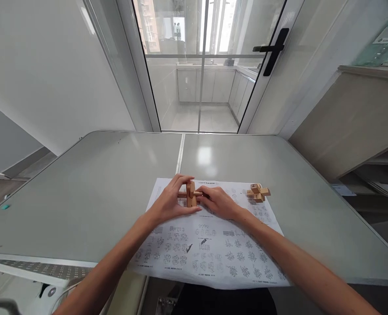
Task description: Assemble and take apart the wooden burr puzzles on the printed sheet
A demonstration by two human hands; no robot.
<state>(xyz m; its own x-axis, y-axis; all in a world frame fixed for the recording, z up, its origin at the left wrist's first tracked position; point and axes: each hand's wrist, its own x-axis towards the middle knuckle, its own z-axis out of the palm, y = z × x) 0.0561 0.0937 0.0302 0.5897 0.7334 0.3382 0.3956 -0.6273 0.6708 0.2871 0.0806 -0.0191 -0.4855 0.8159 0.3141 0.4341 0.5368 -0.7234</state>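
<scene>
A small wooden interlocking puzzle (pixel 190 194) stands on a printed instruction sheet (pixel 207 245) in the middle of the table. My left hand (pixel 171 199) wraps its fingers round the puzzle from the left, thumb below and fingers over the top. From the right, my right hand (pixel 217 201) pinches a wooden bar that sticks out of the puzzle's side. A second assembled wooden puzzle (pixel 258 192) lies untouched on the sheet's far right corner.
The grey table (pixel 98 192) has a seam down its middle and a front edge near me. Behind it is a glass sliding door (pixel 200 65) with a black handle. A cabinet (pixel 351 118) stands at the right.
</scene>
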